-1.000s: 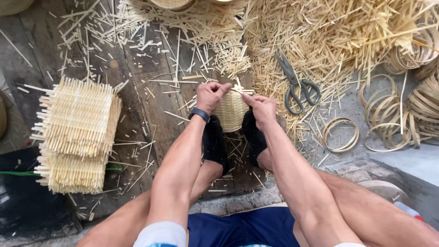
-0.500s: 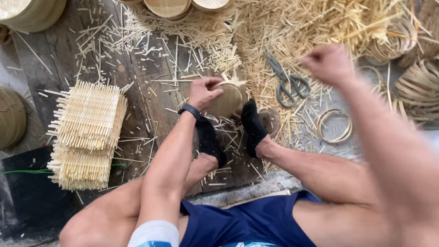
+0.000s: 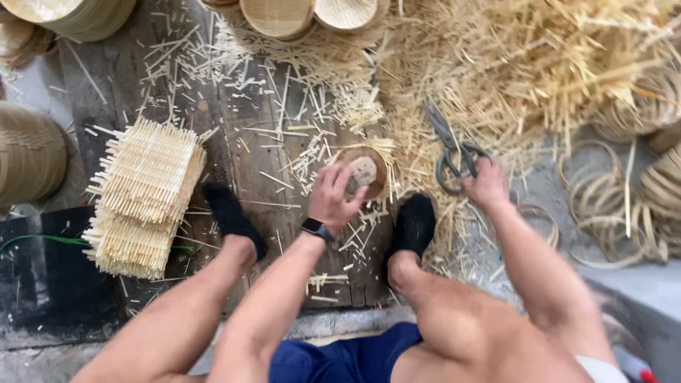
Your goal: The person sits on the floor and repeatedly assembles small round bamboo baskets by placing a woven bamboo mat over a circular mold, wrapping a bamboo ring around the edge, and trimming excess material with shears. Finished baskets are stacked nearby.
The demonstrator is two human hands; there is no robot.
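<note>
1. A stack of woven mats (image 3: 145, 195) lies on the floor (image 3: 234, 92) at far left
2. The left hand (image 3: 333, 198) grips a small round basket (image 3: 363, 170) between the feet
3. The right hand (image 3: 488, 186) rests on the scissors (image 3: 454, 149), fingers seemingly curled round a handle, beside loose rings (image 3: 603, 213)

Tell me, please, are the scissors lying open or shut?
Shut: the scissors lie with blades together in one line, under the right hand.
</note>
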